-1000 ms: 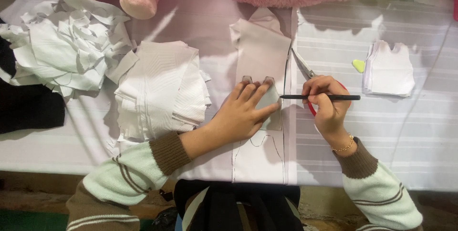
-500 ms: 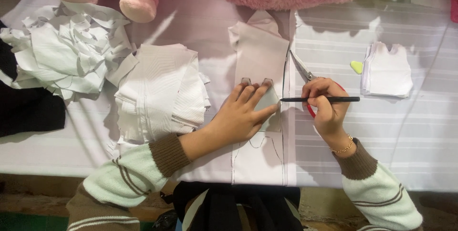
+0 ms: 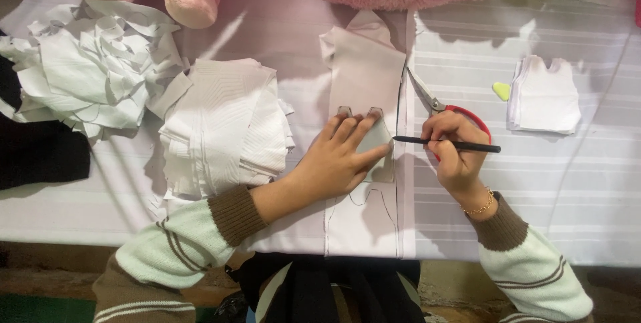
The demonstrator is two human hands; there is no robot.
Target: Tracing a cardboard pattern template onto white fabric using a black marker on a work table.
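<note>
— Which way did the black pencil [image 3: 446, 143] lie?
— Level, tip left at the template [image 3: 374, 143], pinched in the right hand [image 3: 456, 155].
— And the left hand [image 3: 336, 161]?
— Spread flat, pressing that template onto the fabric strip [image 3: 364, 69].

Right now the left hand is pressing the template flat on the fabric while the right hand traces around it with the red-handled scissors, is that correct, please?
Not quite: the right hand traces with a thin black pen, not the scissors. The head view shows the red-handled scissors lying on the fabric behind that hand. The rest holds: the left hand presses the template flat.
</note>
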